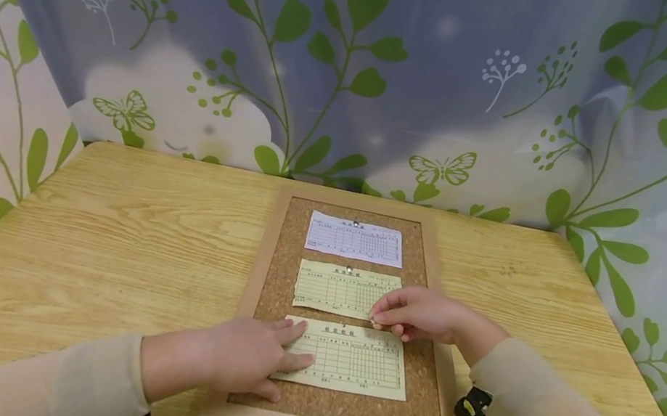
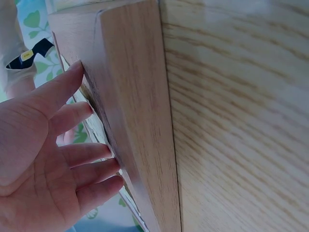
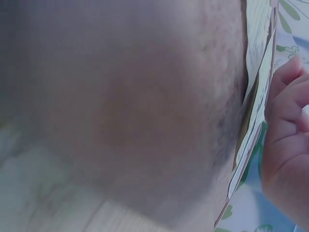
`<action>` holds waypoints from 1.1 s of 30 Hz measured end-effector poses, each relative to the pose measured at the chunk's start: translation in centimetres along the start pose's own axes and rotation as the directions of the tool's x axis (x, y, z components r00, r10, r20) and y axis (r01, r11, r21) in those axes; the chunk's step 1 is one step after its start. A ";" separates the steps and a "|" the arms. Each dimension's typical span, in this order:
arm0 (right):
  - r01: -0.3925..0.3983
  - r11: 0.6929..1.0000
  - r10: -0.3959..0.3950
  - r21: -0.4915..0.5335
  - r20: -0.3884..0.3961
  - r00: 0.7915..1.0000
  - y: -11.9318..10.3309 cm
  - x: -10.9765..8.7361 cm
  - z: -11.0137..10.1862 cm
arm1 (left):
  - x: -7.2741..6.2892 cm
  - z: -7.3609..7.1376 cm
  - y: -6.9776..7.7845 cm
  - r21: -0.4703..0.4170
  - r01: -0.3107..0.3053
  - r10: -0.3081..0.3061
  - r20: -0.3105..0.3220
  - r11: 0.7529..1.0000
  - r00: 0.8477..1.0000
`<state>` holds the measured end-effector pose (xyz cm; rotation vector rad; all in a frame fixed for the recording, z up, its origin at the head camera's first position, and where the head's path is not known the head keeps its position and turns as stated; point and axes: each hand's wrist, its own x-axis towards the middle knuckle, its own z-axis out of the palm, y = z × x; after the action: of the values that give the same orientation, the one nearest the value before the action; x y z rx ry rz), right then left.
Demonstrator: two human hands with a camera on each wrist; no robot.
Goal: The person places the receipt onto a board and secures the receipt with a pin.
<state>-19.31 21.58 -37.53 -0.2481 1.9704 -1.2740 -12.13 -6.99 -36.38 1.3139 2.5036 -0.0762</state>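
Here we keep our left hand (image 1: 245, 355) flat on the lowest slip (image 1: 348, 359), at the corkboard's (image 1: 333, 407) six o'clock end, while our right hand (image 1: 415, 314) pinches something small at its twelve o'clock edge; we'd press straight down.

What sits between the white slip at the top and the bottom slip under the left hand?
In the head view, a yellowish middle slip, pinned to the cork board; the right hand touches its corner.
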 end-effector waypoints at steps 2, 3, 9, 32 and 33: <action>-0.001 1.000 0.001 -0.004 0.008 1.000 -0.2 0.2 0.2 | 0.0 0.0 0.0 -0.002 0.000 0.000 0.000 1.000 1.000; -0.003 1.000 0.003 -0.006 0.010 1.000 -0.3 0.4 0.3 | 0.0 0.0 0.0 -0.001 -0.001 0.001 0.000 1.000 1.000; -0.012 1.000 0.013 -0.028 0.018 1.000 -0.7 1.1 0.9 | -0.1 0.0 -0.2 -0.014 -0.010 0.010 -0.002 1.000 1.000; -0.016 0.983 0.014 -0.184 -0.013 1.000 -1.7 2.7 2.9 | 0.1 0.5 -0.7 -0.006 -0.050 0.049 -0.042 0.999 0.998; -0.015 0.982 0.012 -0.187 -0.018 1.000 -1.7 2.7 2.9 | 0.1 0.5 -0.7 -0.006 -0.049 0.049 -0.040 0.999 0.998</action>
<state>-19.53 17.30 -38.02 -0.3165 2.1048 -1.0850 -12.64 -7.36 -36.95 1.3862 2.5005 -0.0313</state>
